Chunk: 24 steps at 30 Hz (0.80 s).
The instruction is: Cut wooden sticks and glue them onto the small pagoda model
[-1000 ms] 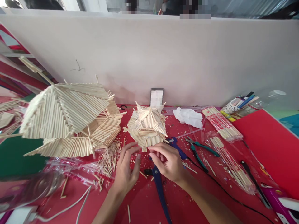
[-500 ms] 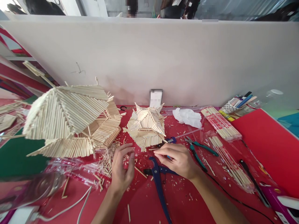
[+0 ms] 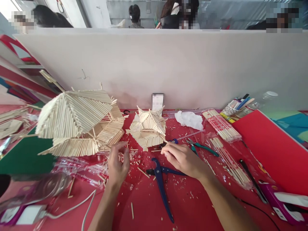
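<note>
Small stick model (image 3: pixel 148 130), far centre of desk (image 3: pixel 144 205): roof tiers mostly covered; what remains, unclear. Left hand (image 3: pixel 117 163): grip apart. Right hand (image 3: pixel 181 157): fingertips bunched by a stick (image 3: pixel 157 150) (pinched or not, can't tell).

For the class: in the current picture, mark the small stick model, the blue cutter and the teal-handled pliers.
Small stick model (image 3: pixel 148 125): head view, on its upper roof's front slope.
Blue cutter (image 3: pixel 160 184): head view, on its long handle.
Teal-handled pliers (image 3: pixel 206 149): head view, on one handle.
</note>
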{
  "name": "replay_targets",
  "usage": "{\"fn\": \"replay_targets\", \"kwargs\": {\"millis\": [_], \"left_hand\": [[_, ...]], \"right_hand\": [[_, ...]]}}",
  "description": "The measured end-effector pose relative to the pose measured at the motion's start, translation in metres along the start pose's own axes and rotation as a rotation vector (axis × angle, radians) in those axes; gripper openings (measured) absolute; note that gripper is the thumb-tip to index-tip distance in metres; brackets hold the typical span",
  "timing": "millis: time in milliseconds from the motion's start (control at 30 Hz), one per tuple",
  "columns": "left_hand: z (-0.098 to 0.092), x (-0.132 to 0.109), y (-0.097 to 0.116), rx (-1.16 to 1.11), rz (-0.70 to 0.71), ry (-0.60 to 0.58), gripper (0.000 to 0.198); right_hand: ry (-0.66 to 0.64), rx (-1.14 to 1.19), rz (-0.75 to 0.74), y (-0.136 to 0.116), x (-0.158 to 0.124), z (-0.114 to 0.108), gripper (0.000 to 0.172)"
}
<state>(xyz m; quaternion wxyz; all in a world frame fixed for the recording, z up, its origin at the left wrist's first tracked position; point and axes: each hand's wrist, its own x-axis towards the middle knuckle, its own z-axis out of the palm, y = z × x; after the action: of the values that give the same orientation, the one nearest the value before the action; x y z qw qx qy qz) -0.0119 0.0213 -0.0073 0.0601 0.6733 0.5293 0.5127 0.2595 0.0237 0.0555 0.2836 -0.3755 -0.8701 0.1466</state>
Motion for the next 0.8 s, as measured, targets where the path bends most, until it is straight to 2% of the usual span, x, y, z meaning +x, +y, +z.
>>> {"fn": "replay_targets", "kwargs": {"millis": [100,167,233,367,567,667,800], "left_hand": [[-0.006,0.004,-0.005,0.093,-0.039,-0.084,0.02],[-0.009,0.006,-0.008,0.166,-0.059,-0.154,0.02],[-0.011,0.007,-0.013,0.237,-0.072,-0.234,0.02],[-0.012,0.008,-0.022,0.34,-0.083,-0.415,0.02],[-0.008,0.003,-0.027,0.281,0.097,-0.77,0.02],[-0.005,-0.001,-0.026,0.272,0.109,-0.852,0.02],[-0.001,-0.003,-0.023,0.269,0.122,-0.898,0.021]], "right_hand": [[-0.148,-0.019,0.001,0.0,-0.006,0.003,0.022],[-0.23,-0.008,0.023,-0.001,-0.013,0.007,0.032],[-0.255,0.027,0.063,-0.001,-0.021,0.011,0.046],[-0.165,0.143,0.133,0.003,-0.04,0.023,0.054],[-0.016,0.174,0.225,0.017,-0.062,0.041,0.038],[0.005,0.205,0.271,0.022,-0.066,0.048,0.033],[0.037,0.198,0.285,0.024,-0.067,0.054,0.02]]}}
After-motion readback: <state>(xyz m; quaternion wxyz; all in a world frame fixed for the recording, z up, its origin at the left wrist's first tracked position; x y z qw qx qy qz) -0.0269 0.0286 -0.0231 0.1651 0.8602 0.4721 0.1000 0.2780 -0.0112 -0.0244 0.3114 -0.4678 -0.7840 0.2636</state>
